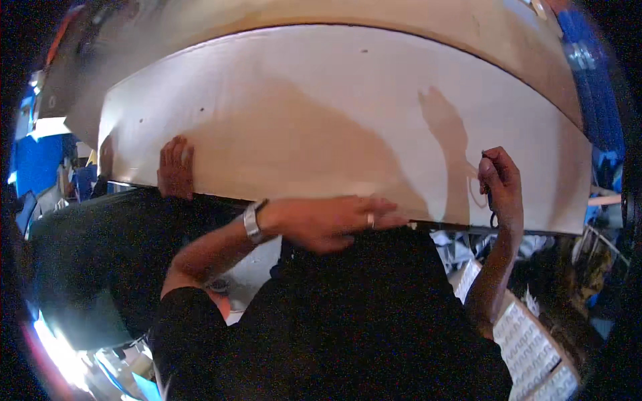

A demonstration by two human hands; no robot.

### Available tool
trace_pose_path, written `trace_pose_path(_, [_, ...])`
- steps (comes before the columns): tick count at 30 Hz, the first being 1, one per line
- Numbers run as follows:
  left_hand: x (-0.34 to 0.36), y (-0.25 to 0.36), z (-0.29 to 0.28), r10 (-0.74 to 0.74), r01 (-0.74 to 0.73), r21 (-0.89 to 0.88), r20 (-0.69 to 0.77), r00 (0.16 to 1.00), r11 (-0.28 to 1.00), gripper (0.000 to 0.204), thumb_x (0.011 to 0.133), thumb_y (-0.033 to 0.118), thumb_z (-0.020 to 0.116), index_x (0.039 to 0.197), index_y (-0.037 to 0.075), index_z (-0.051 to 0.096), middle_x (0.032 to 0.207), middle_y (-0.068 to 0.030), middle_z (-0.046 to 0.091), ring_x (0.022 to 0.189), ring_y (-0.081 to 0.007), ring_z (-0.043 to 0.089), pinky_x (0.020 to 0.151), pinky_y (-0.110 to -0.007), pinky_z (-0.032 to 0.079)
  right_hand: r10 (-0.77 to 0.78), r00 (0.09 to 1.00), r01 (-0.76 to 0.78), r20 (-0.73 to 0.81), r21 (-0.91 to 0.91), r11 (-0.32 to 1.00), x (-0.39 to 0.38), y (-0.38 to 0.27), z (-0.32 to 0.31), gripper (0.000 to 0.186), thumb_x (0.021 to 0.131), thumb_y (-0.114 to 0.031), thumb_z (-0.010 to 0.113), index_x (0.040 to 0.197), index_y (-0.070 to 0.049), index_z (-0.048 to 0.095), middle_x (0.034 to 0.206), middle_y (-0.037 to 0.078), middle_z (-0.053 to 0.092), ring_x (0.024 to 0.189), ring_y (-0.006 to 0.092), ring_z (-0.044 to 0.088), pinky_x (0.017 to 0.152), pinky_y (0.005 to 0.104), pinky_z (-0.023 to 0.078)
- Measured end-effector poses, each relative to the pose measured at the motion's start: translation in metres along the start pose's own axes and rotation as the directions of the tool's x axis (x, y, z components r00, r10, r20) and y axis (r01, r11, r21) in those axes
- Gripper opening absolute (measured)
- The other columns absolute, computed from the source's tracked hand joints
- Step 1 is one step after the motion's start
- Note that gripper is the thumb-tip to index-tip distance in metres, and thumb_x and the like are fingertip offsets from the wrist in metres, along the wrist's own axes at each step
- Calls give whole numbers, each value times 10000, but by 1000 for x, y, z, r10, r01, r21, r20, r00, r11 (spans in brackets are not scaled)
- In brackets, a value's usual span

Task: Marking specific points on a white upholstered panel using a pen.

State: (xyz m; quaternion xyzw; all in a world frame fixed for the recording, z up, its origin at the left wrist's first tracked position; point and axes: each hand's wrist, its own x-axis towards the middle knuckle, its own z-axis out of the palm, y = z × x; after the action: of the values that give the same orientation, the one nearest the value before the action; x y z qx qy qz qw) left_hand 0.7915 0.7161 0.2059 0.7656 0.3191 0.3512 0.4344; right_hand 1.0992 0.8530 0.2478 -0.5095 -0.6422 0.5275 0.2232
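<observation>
A long pale panel [301, 87] with a few small dark marks or holes lies across in front of me. My left hand [328, 219], with a ring and a metal wristband, is at the panel's near edge close to my body; its fingers are stretched out toward the right and hold nothing. Above the panel's right part, my right hand [503, 184] is closed, thumb against the fingers. A thin dark loop [493, 219] hangs below this fist, and a looped shadow falls beside it; the rest of the held thing is hidden.
At the left, another person's hand [176, 168] lies flat on the panel, and that person's dark clothing [87, 247] fills the near left. A brown surface [401, 20] stretches beyond the panel. Patterned white stacked pieces [525, 334] stand low at the right. Blue material [585, 80] is at the far right.
</observation>
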Motion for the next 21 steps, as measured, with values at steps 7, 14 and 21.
trace_pose_path(7, [-56, -23, 12, -371, 329, 725, -109, 922, 605, 565, 964, 304, 510, 1503, 181, 391, 1617, -168, 189, 1488, -401, 156, 1182, -610, 35, -155, 978, 194, 139, -349, 917, -27, 12, 90, 231, 903, -156, 670, 1022, -5, 543, 759, 44, 578, 680, 138, 539, 637, 307, 457])
trace_pose_path(14, [-70, -21, 22, -250, 251, 635, -92, 964, 731, 569, 913, 260, 575, 1463, 325, 446, 1608, -152, 225, 1478, -409, 187, 1166, -651, 30, 45, 971, 125, 233, -665, 736, -16, -8, 151, 320, 885, -286, 680, 1000, -33, 522, 879, 182, 688, 830, 375, 679, 712, 449, 505])
trace_pose_path(21, [-81, -33, 27, -110, 203, 620, -186, 976, 758, 403, 882, 306, 634, 1284, 322, 624, 1550, -97, 353, 1468, -344, 239, 1164, -662, 60, 66, 974, 116, 215, -731, 673, -10, -8, 166, 333, 891, -318, 673, 1005, -46, 520, 935, 170, 706, 876, 387, 681, 751, 481, 520])
